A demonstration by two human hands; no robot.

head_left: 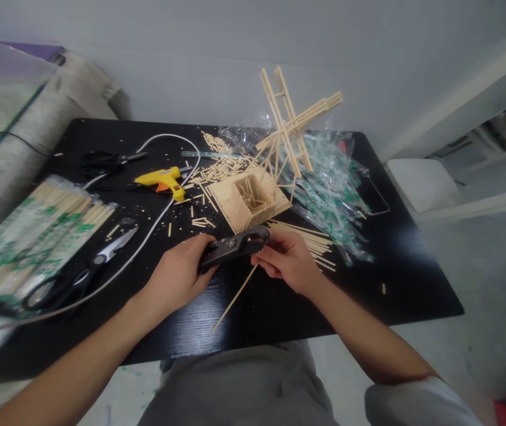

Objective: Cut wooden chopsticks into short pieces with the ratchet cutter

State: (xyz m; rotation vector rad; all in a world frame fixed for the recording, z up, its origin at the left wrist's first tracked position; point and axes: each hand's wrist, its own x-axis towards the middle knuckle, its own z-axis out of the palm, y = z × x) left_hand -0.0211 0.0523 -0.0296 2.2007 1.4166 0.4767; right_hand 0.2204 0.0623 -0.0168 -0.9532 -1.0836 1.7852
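Note:
Near the front of the black table, my left hand [184, 272] is closed around a black hand cutter [230, 247] with a hooked jaw pointing right. My right hand [289, 260] is at the jaw end, its fingers pinching a thin wooden stick [235, 299] that slants down toward the table edge. Whether the stick lies between the blades is hidden by the fingers. Just beyond the cutter is a wooden stick model [221, 198] with a square base, a hollow box holding loose pieces, and crossed windmill-like blades [299, 121].
A yellow glue gun [164, 180] with a white cord [146, 236] lies left of the model. Scissors [97, 260] and wrapped chopstick bundles [35, 242] are farther left. Cut pieces [221, 165], loose sticks [312, 242] and plastic wrappers [333, 183] surround the model.

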